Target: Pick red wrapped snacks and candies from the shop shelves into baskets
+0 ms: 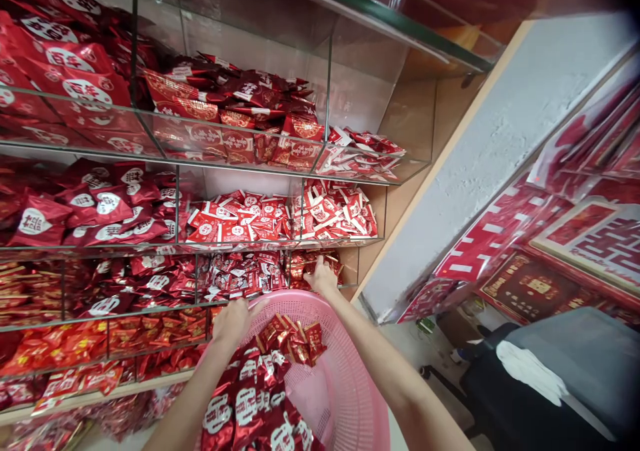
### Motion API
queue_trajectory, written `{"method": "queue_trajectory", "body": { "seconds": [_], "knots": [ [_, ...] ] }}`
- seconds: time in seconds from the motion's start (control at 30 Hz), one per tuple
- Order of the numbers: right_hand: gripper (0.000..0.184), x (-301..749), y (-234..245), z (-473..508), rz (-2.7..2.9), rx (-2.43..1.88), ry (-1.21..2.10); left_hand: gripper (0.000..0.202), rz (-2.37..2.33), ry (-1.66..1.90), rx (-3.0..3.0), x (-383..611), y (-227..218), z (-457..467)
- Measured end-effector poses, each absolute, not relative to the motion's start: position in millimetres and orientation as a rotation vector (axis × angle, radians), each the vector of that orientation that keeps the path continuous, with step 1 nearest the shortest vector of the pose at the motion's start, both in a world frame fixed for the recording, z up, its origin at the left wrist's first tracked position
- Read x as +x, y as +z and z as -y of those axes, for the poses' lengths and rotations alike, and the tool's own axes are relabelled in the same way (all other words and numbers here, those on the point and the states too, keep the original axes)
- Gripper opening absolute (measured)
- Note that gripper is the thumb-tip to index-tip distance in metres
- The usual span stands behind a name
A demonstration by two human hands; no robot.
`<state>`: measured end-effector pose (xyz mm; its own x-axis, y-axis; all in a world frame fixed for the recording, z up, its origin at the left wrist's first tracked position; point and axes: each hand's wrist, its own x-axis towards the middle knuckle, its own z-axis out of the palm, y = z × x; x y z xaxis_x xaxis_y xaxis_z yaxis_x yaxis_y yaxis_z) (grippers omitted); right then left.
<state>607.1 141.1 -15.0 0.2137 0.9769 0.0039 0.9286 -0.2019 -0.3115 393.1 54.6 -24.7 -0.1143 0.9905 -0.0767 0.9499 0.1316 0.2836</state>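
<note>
My left hand [233,324] is closed on the far left rim of a pink plastic basket [350,371]. Inside it lie dark red candy packets [245,404] with white labels, and smaller shiny red-and-gold packets [295,339] toward the far side. Past the basket's far rim, my right hand [323,278] reaches to the lower right shelf compartment, at a heap of red-and-gold packets [300,264]. Its thumb and a finger show apart, and nothing can be seen held between them. Some of its fingertips are hidden among the packets.
Glass-fronted shelves [240,171] divided into compartments hold many red packets. A wooden side panel [425,171] and a white wall [480,138] bound them. At right are red decorations [480,238] and a black chair [525,404] with a white glove [530,371].
</note>
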Motion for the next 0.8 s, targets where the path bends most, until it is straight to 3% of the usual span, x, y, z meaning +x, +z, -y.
{"method": "queue_trajectory", "body": {
  "seconds": [0.43, 0.63, 0.8],
  "knots": [
    [0.047, 645.9, -15.5, -131.5, 1.707, -1.973, 0.477, 0.085, -2.167, 0.212, 1.882, 394.0, -23.0, -54.8],
    [0.041, 651.4, -25.4, -126.8, 1.753, -2.039, 0.535, 0.086, -2.164, 0.215, 1.868, 395.3, -21.2, -53.7],
    [0.055, 636.4, -15.0, -130.2, 1.772, -2.207, 0.561, 0.085, -2.165, 0.219, 1.876, 395.6, -20.1, -53.3]
  ]
}}
